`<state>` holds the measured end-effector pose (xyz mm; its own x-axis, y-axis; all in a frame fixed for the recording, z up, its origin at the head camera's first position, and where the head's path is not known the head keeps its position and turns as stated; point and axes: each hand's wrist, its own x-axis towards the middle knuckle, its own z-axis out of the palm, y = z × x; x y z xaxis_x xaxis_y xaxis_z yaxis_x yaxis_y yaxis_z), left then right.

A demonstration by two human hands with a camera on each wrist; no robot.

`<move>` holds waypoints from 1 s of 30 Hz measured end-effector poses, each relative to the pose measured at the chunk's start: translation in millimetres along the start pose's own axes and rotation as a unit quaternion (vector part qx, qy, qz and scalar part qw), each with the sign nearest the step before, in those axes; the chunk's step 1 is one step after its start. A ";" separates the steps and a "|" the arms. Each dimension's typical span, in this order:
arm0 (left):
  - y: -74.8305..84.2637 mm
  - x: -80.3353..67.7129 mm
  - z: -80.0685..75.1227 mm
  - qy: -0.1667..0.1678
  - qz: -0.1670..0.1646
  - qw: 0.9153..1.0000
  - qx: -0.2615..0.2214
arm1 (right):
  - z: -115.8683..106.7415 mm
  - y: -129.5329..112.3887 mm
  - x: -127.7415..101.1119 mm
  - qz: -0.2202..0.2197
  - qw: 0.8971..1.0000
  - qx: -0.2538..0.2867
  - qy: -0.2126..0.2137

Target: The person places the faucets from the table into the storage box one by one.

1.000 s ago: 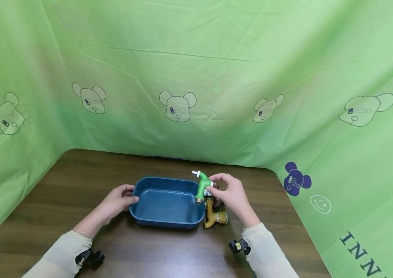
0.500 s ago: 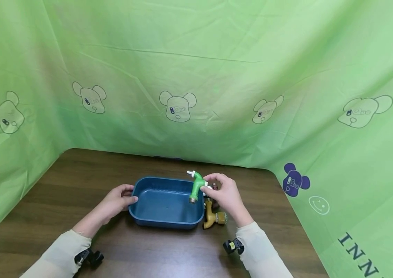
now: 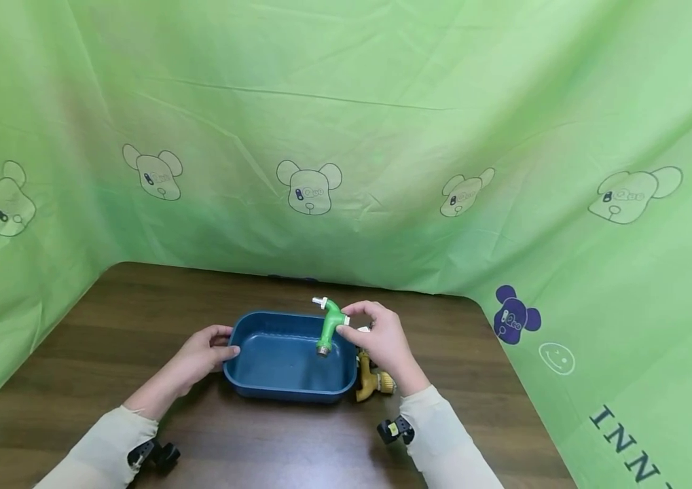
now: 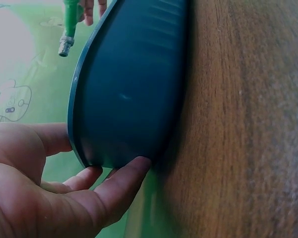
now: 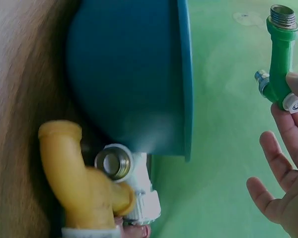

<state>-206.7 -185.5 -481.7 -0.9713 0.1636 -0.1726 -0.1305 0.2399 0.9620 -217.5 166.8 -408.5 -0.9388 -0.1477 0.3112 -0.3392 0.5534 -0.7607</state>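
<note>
A dark blue tray point(image 3: 278, 390) sits on the brown table. My left hand point(image 3: 223, 350) grips its left rim, thumb on top and fingers curled under the wall point(image 4: 134, 89). My right hand point(image 3: 350, 327) pinches a green tap point(image 3: 327, 326) by its white-capped end and holds it in the air above the tray's right half, metal thread pointing down. From the right wrist, the green tap point(image 5: 279, 59) hangs clear of the tray's rim point(image 5: 187, 99). A yellow tap point(image 3: 370, 382) lies on the table against the tray's right wall, under my right hand.
A white fitting with a metal thread point(image 5: 124, 171) lies beside the yellow tap point(image 5: 74, 173). Green cloth with bear prints point(image 3: 346, 136) walls the table at the back and both sides. Bare wood point(image 3: 138, 305) stretches left of and behind the tray.
My right hand has carried the green tap leftward, from over the tray's right rim to above its inside. My left hand has stayed on the left rim.
</note>
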 end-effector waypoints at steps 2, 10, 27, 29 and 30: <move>0.1 -0.4 -0.5 0.001 0.000 1.000 0.001 | 2.2 -3.6 1.0 -0.005 1.000 -0.001 0.000; -2.3 0.7 -0.2 -0.002 -0.002 1.000 0.003 | 10.0 -10.0 3.9 0.005 1.000 0.005 -0.007; 1.1 -0.8 -0.4 0.001 -0.004 1.000 0.009 | 28.0 -12.9 10.2 0.012 1.000 0.008 -0.024; 1.0 -0.8 -0.2 0.001 -0.003 1.000 0.009 | 29.9 -14.8 9.9 0.017 0.999 0.007 -0.027; 0.8 -0.7 -0.1 0.001 -0.003 1.000 0.009 | 30.9 -15.6 9.8 0.020 0.999 0.007 -0.029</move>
<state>-206.1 -185.5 -480.8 -0.9709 0.1598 -0.1784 -0.1334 0.2579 0.9569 -223.2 131.4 -411.2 -0.9536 -0.1732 0.2461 -0.3010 0.5489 -0.7798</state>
